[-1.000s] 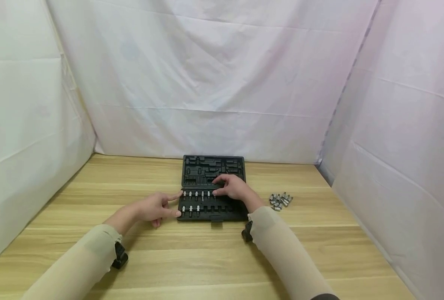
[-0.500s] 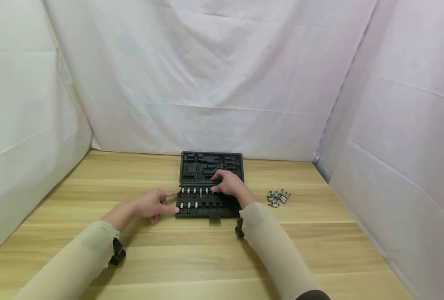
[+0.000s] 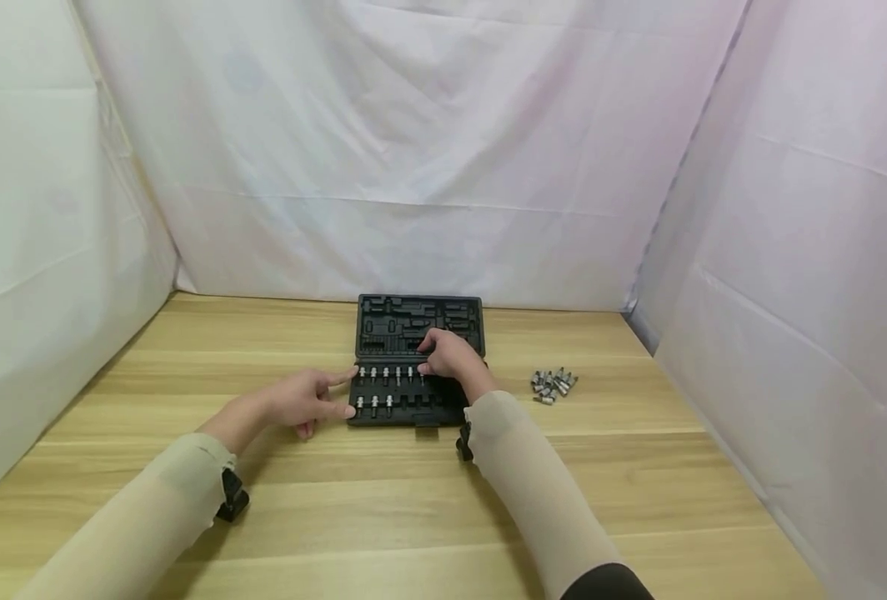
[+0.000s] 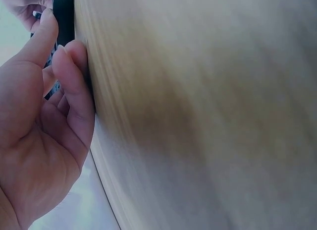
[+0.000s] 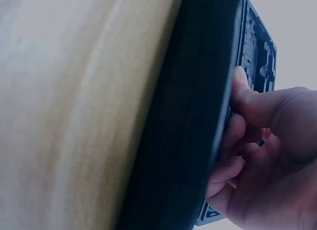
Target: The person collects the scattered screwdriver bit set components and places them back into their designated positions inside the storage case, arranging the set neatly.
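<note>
A black tool case (image 3: 383, 419) lies spread flat on the table, with silver-headed bit sockets in its front half: several in the back row (image 3: 386, 373) and three (image 3: 374, 406) in the front row. My left hand (image 3: 303, 398) rests at the case's left edge, index finger and thumb stretched out against it, other fingers folded under. My right hand (image 3: 451, 357) reaches over the case, thumb and fingers around a bit socket (image 3: 423, 378) at the right end of the back row. In the right wrist view, a small dark piece (image 5: 261, 142) shows between the curled fingers.
A loose pile of bit sockets (image 3: 553, 384) lies on the wooden table (image 3: 353, 517) to the right of the case. The case's moulded lid half (image 3: 394, 312) lies behind. White sheets (image 3: 398, 150) enclose the back and sides.
The head view has shifted slightly, so everything sits a little higher and further left. Both hands keep nearly the same place on the case; the right forearm has swung slightly left.
</note>
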The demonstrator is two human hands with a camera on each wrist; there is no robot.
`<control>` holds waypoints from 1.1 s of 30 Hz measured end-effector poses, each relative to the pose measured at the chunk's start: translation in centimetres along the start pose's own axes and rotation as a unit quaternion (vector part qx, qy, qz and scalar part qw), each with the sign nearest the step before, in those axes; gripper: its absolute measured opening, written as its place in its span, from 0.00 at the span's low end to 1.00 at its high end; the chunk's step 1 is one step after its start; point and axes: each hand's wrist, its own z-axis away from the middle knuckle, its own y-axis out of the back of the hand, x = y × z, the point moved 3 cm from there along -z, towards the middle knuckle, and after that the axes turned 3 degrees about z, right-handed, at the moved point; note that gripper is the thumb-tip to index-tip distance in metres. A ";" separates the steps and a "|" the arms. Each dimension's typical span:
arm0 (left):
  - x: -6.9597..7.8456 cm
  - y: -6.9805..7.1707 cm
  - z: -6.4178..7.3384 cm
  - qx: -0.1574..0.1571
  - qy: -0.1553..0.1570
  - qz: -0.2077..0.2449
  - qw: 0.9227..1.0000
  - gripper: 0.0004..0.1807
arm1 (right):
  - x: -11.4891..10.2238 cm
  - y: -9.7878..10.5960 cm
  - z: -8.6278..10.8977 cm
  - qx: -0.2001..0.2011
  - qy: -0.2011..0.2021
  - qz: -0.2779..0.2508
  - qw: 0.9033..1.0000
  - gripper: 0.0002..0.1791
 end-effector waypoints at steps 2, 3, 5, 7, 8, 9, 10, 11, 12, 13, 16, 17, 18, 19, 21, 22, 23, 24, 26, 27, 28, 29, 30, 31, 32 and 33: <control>-0.1 0.0 0.0 -0.003 0.001 -0.002 1.000 0.50 | -0.1 -0.1 0.0 -0.002 -0.003 0.002 1.000 0.15; -0.2 -0.1 0.0 -0.003 0.001 -0.001 1.000 0.50 | -0.2 -0.1 0.0 -0.001 -0.004 0.002 1.000 0.15; -0.2 0.0 0.0 0.000 0.005 0.000 1.000 0.50 | -0.2 -0.1 0.1 0.002 -0.003 0.004 1.000 0.14; -0.2 -0.1 -0.1 0.000 0.003 0.000 1.000 0.50 | -0.3 -0.1 0.1 0.002 -0.003 0.003 1.000 0.14; -0.1 -0.1 -0.1 -0.001 0.002 0.000 1.000 0.50 | -0.3 -0.1 0.2 0.002 -0.005 0.003 1.000 0.14; 0.0 -0.2 0.0 0.000 0.005 0.002 1.000 0.50 | -0.3 -0.1 0.2 0.001 -0.007 0.005 1.000 0.13; 0.0 -0.3 0.0 0.000 0.008 0.003 1.000 0.50 | -0.3 -0.2 0.2 -0.001 -0.009 0.004 1.000 0.13; 0.1 -0.3 0.0 -0.001 0.008 0.004 1.000 0.50 | -0.2 -0.2 0.2 -0.002 -0.011 0.004 1.000 0.13; 0.1 -0.4 0.0 -0.001 0.007 0.003 1.000 0.50 | -0.1 -0.2 0.2 -0.001 -0.012 0.004 1.000 0.13; 0.1 -0.4 0.0 -0.001 0.009 0.003 1.000 0.50 | 0.0 -0.3 0.2 -0.002 -0.012 0.001 1.000 0.13; 0.1 -0.6 0.0 -0.002 0.007 0.002 1.000 0.50 | 0.6 -0.4 0.2 0.003 0.000 -0.017 1.000 0.14; 0.1 -0.6 0.0 -0.002 0.004 0.002 1.000 0.50 | 0.9 -0.5 0.2 0.006 0.007 -0.021 1.000 0.15; 0.1 -0.7 0.1 -0.002 0.003 0.002 1.000 0.50 | 1.2 -0.6 0.2 0.009 0.017 -0.027 0.999 0.15; 0.1 -0.7 0.1 -0.003 0.003 0.004 1.000 0.50 | 1.4 -0.6 0.2 0.008 0.026 -0.034 0.999 0.16; 0.0 -0.7 0.2 -0.005 0.000 0.006 1.000 0.50 | 1.9 -0.7 0.3 0.010 0.048 -0.040 0.998 0.17; 0.0 -0.7 0.2 -0.005 0.002 0.008 1.000 0.50 | 2.2 -0.7 0.3 0.010 0.058 -0.042 0.997 0.18; 0.0 -0.7 0.2 -0.005 0.003 0.009 1.000 0.50 | 2.4 -0.7 0.4 0.009 0.067 -0.046 0.997 0.18; -0.1 -0.7 0.2 -0.005 0.004 0.010 1.000 0.50 | 2.6 -0.7 0.5 0.006 0.075 -0.050 0.996 0.19; -0.1 -0.7 0.1 -0.006 0.003 0.011 1.000 0.50 | 2.9 -0.5 0.7 0.001 0.086 -0.062 0.994 0.21; -0.1 -0.7 0.1 -0.006 0.003 0.012 1.000 0.50 | 3.0 -0.4 0.8 -0.002 0.090 -0.066 0.994 0.22; -0.2 -0.7 0.1 -0.005 0.005 0.014 1.000 0.51 | 3.1 -0.3 0.9 -0.007 0.093 -0.071 0.993 0.23; -0.2 -0.7 0.1 -0.006 0.002 0.014 1.000 0.50 | 3.2 -0.2 1.0 -0.011 0.095 -0.074 0.993 0.24; -0.2 -0.7 0.0 -0.007 0.000 0.014 1.000 0.50 | 3.2 -0.1 1.1 -0.015 0.096 -0.078 0.992 0.25; -0.2 -0.7 0.0 -0.008 -0.001 0.014 1.000 0.50 | 3.2 -0.1 1.1 -0.019 0.096 -0.081 0.992 0.26; -0.2 -0.6 0.0 -0.007 0.000 0.014 1.000 0.50 | 3.3 0.0 1.2 -0.021 0.097 -0.082 0.992 0.27; -0.2 -0.6 -0.1 -0.008 -0.002 0.013 1.000 0.50 | 3.3 0.0 1.2 -0.023 0.096 -0.085 0.991 0.27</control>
